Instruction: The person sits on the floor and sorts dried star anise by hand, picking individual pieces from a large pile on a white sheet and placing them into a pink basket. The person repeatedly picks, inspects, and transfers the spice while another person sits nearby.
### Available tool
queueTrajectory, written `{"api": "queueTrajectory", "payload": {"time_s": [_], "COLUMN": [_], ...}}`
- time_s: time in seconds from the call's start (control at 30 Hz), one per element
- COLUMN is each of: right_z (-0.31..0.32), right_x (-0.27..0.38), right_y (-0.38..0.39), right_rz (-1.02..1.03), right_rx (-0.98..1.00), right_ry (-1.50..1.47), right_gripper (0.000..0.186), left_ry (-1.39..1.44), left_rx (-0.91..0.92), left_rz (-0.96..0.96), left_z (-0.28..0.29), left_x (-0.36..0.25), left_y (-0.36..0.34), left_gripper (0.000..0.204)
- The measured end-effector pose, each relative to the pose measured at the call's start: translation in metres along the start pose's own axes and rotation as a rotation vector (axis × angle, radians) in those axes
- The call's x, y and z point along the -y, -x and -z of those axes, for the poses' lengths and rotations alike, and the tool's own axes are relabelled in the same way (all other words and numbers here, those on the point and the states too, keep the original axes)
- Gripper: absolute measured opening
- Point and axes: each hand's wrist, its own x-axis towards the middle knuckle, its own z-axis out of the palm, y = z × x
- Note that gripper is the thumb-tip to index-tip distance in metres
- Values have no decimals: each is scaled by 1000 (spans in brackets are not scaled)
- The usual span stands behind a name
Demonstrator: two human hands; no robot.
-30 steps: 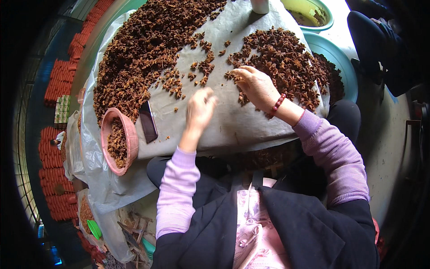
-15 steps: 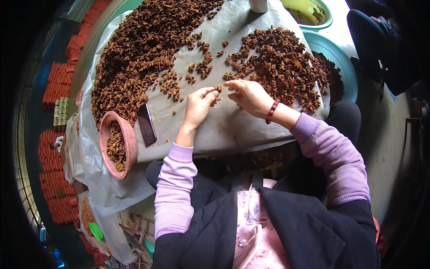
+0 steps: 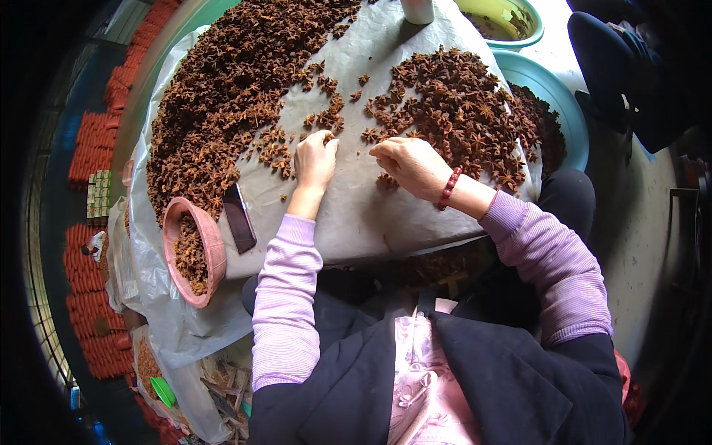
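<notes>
My left hand [image 3: 316,160] reaches to the near edge of a few loose star anise [image 3: 328,116], its fingers drawn together at the tips. What lies between those fingertips is hidden. To the right, my right hand [image 3: 415,167], with a red bead bracelet [image 3: 450,187] at the wrist, hovers low over the pale sheet [image 3: 348,215]. Its fingers are curled in, and what they hold cannot be made out. A star anise [image 3: 386,180] shows just under it. Beyond this hand lies the smaller star anise heap [image 3: 452,104]; the larger heap [image 3: 215,96] spreads at far left.
A dark phone [image 3: 239,219] and a pink basket [image 3: 216,245] of brown pieces sit at the left. A white cup-like container [image 3: 417,10] stands at the back. Green-blue tubs [image 3: 575,111] flank the right side. Red stacked bags [image 3: 93,152] line the far left.
My left hand has moved left and away from the right hand, toward the loose star anise. My right hand's fingers have curled in. The piece between the hands is no longer visible there.
</notes>
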Motion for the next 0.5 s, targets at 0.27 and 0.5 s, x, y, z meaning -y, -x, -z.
{"api": "queueTrajectory", "payload": {"time_s": [0.27,0.5], "right_z": [-2,6], "right_x": [10,4], "right_y": [1,1], "right_rz": [-87,-378], "right_rx": [-44,38], "right_ry": [-115,-381], "right_gripper": [20,24], "left_ry": [411,164], "left_rx": [115,14], "left_rz": [-73,-416], "left_z": [19,34], "left_x": [-73,-81], "left_y": [58,78], "left_gripper": [31,35]}}
